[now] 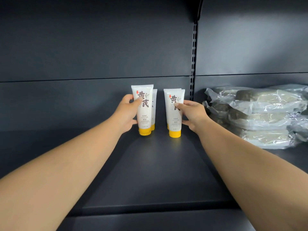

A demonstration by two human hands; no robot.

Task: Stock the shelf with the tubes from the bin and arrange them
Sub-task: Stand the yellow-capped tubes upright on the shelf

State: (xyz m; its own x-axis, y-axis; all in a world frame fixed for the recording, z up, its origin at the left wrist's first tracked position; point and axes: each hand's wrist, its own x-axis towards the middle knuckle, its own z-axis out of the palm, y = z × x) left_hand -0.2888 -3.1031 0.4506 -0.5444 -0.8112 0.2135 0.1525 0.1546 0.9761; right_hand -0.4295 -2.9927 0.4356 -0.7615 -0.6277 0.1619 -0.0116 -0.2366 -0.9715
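plastic-wrapped packs (260, 115) | stacked (dark contents) | slotted upright (193, 60) beside

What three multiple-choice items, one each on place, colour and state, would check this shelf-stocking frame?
1. Where do the plastic-wrapped packs lie?
A. right of the tubes
B. left of the tubes
C. in front of the tubes

2. What colour are the tube caps?
A. blue
B. yellow
C. black

3. How do the tubes stand?
A. flat on their sides
B. cap up
C. upright, cap down

Answers:
1 A: the packs are stacked beyond the shelf upright, past the right hand.
2 B: the front left tube and front right tube end in yellow caps.
3 C: the caps rest on the shelf, each hand, the left hand included, gripping one.
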